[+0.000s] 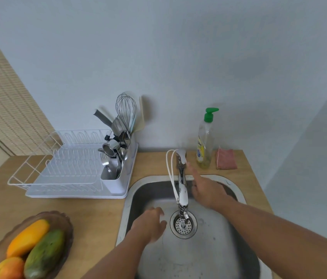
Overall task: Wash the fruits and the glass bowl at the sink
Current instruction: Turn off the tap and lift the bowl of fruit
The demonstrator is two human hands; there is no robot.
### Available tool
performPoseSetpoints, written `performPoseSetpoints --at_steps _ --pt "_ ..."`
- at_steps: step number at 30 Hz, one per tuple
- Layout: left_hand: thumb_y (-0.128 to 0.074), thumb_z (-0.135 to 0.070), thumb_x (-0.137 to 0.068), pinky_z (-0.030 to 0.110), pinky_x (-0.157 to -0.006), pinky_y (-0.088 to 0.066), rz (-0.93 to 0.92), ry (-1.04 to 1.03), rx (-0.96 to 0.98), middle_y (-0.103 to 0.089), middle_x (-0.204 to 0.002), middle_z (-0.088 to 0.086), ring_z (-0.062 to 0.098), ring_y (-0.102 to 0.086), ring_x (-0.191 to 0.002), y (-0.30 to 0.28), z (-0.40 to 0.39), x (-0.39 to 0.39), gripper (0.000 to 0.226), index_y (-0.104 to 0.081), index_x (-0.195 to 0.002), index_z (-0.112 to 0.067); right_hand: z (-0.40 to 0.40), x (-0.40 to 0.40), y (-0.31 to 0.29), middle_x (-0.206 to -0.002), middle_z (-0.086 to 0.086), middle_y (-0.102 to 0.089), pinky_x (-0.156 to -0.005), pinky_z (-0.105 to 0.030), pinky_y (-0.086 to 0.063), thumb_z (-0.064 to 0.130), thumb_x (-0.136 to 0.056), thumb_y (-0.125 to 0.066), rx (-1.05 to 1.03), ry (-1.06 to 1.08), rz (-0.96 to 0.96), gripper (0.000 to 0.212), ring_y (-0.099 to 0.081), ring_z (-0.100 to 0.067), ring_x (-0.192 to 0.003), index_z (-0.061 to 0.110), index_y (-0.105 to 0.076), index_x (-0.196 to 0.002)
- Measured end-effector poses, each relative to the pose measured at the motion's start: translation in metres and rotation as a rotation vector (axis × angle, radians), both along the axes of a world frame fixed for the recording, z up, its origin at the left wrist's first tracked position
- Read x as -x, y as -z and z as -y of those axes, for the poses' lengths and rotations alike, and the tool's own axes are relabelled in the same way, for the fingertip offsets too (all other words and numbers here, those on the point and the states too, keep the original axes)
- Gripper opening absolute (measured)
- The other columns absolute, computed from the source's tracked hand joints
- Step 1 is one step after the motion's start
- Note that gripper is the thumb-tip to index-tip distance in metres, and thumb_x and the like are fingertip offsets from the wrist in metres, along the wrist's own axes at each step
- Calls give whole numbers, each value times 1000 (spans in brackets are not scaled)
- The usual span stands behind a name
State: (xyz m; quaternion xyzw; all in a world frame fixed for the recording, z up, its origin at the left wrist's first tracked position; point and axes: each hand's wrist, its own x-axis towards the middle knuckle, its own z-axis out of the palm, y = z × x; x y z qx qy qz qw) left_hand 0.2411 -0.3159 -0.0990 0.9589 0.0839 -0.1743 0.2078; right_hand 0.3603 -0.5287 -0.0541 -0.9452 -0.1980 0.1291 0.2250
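A brown glass bowl [62, 220] stands on the wooden counter at the lower left. It holds a yellow-orange fruit [28, 237], a green fruit [45, 253] and an orange fruit [8, 268]. The steel sink [219, 248] fills the lower middle, with the chrome tap [182, 190] over its drain [183, 224]. My left hand [150, 224] hovers over the basin left of the drain, fingers spread, holding nothing. My right hand [207, 188] reaches beside the tap, its fingertips near the white tap lever [181, 155], empty.
A white dish rack [68, 170] with a utensil holder full of cutlery and a whisk stands behind the bowl. A dish soap bottle [205, 139] with a green pump and a pink cloth [226, 159] sit behind the sink. A wall closes the back.
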Motion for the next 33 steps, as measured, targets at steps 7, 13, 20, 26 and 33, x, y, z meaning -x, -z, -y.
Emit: performPoseSetpoints --at_steps 7,13,20,26,33 --pt "-52 -45 -94 40 -100 -52 -18 -3 1 -60 -133 -2 21 -62 -117 8 1 13 39 -57 -128 -28 34 102 90 -126 -3 -70 -95 -36 -52 42 -96 -40 239 42 -232 40 -67 -26 -116 34 -54 -133" --pt "-53 -42 -95 38 -101 -51 34 -51 16 -61 -134 -2 20 -62 -119 2 -14 23 38 -57 -130 -27 -1 121 86 -122 -2 -69 -91 -37 -49 41 -98 -41 203 9 -245 32 -65 -27 -117 34 -59 -123" --pt "-50 -38 -96 36 -95 -53 174 -166 -16 -65 -125 -2 21 -64 -109 -30 -76 44 31 -62 -122 -26 -106 109 45 -95 -3 -73 -70 -36 -44 36 -97 -40 52 -108 -56 24 -70 -32 -97 23 -59 -103" --pt "-54 -34 -95 34 -87 -56 276 -391 -65 -71 -115 -6 16 -66 -102 -63 -159 85 23 -65 -114 -30 -213 121 -8 -105 -5 -72 -80 -38 -49 35 -100 -38 29 -289 -33 23 -67 -33 -101 24 -57 -99" --pt "-55 -37 -86 37 -88 -54 309 -688 -145 -70 -106 -8 21 -65 -102 -86 -258 166 22 -67 -103 -30 -311 147 -18 -128 -7 -66 -96 -42 -50 41 -101 -38 99 -462 -114 38 -62 -31 -119 20 -62 -120"
